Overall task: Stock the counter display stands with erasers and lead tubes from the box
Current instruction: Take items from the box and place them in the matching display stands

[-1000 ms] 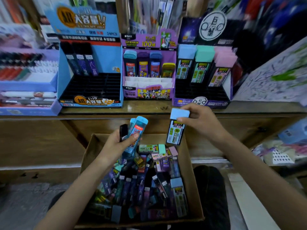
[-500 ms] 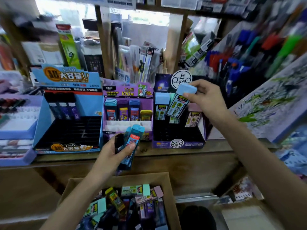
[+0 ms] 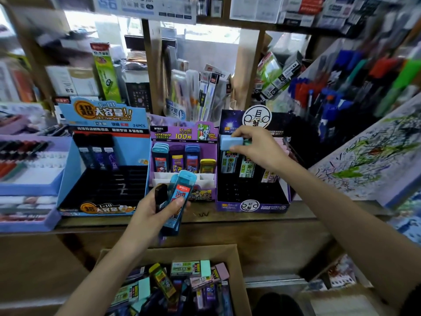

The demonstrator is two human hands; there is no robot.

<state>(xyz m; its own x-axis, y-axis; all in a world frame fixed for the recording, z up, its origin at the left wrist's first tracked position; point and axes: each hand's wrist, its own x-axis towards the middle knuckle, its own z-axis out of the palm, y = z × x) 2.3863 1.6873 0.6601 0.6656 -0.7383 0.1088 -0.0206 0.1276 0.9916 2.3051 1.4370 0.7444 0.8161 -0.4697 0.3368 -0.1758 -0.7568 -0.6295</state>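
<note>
In the head view, the right hand (image 3: 258,148) is held over the back row of the dark purple stand (image 3: 250,205), which is set on the wooden desk (image 3: 250,218). A blue-topped tube (image 3: 230,143) is pinched at its top by the fingers and thumb of this hand. The tube is held almost upright at the left end of that back row, just beside 2 other tubes (image 3: 247,169) stood there. It cannot be told if the tube is pushed all the way into its slot.

The left hand (image 3: 152,212) is held lower, in front of the middle purple stand (image 3: 182,135). Teal lead cases (image 3: 182,190) and 1 black tube (image 3: 160,195) are gripped together in it, and the thumb is pressed across the front teal case.

4 piles of cases are seen in the middle purple stand, with the yellow case (image 3: 207,165) at the right end. Further left, 3 dark tubes (image 3: 98,155) are stood in the back row of the blue stand (image 3: 102,117).

The cardboard box (image 3: 238,265) is seen below the desk edge, filled with mixed erasers and tubes (image 3: 191,269).
</note>
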